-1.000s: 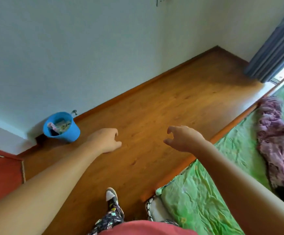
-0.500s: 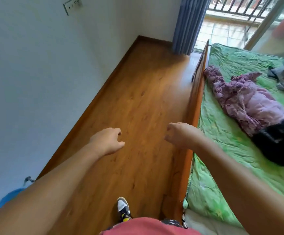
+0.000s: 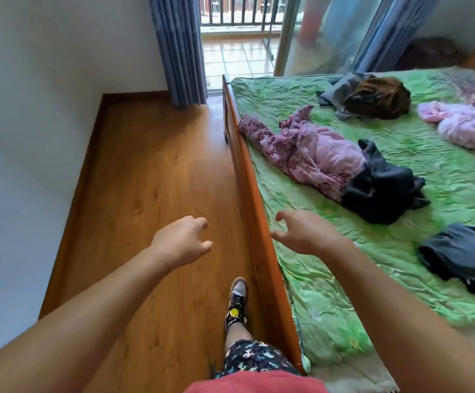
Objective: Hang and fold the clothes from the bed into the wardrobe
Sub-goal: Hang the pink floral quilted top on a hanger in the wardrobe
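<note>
Both your hands are empty. Your left hand (image 3: pixel 179 239) hangs over the floor (image 3: pixel 145 180), and your right hand (image 3: pixel 301 234) hovers over the near left edge of the bed (image 3: pixel 329 293). Both have loosely bent fingers. On the bed, a purple piece (image 3: pixel 310 150) touches a black piece (image 3: pixel 380 188) in the middle. A grey piece (image 3: pixel 463 256) sits near on the right, and a brown heap (image 3: pixel 378 97) lies far off. I cannot see the wardrobe. Take just one piece. I think the purple piece is best. Lift it with both hands so the black piece stays down.
</note>
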### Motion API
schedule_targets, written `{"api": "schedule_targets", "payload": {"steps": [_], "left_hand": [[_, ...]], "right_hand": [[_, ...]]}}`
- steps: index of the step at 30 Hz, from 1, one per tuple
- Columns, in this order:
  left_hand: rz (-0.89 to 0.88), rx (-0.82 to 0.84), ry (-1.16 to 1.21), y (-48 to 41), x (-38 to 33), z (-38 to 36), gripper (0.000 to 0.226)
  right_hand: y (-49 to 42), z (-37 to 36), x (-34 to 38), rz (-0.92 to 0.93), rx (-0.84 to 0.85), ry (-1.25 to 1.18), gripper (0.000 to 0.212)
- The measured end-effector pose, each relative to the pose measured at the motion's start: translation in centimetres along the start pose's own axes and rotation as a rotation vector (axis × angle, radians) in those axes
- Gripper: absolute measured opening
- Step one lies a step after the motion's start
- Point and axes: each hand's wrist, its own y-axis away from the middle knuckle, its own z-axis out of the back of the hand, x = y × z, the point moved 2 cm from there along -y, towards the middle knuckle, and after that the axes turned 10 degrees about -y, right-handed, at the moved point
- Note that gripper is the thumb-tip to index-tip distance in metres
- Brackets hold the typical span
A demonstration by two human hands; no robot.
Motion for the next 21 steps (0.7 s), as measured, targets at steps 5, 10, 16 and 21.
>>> {"api": "schedule_targets", "payload": {"steps": [5,10,16,21], "left_hand": [[-0.078,-0.020,-0.054,-10.7,-2.3,4.0,0.050],[-0.146,-0.009,-0.137,-21.1,-5.1,8.1,0.049],[-0.310,0.084,-0.214,-32.0,-10.4,10.3,0.055],[-0.532,0.129,-0.281,-40.7,-15.9,10.8,0.054]], "right_hand": [[-8.4,4.4,-3.1,-0.052,-0.031,-0.046,0.054],[-14.5,9.5,-6.6,-0.113,-0.049,-0.079,0.055],[-18.3,13.2,-12.9,-0.257,-0.063,-0.126,0.052],[-21.0,13.7,-17.6,-0.418,-0.064,-0.228,0.055]]}}
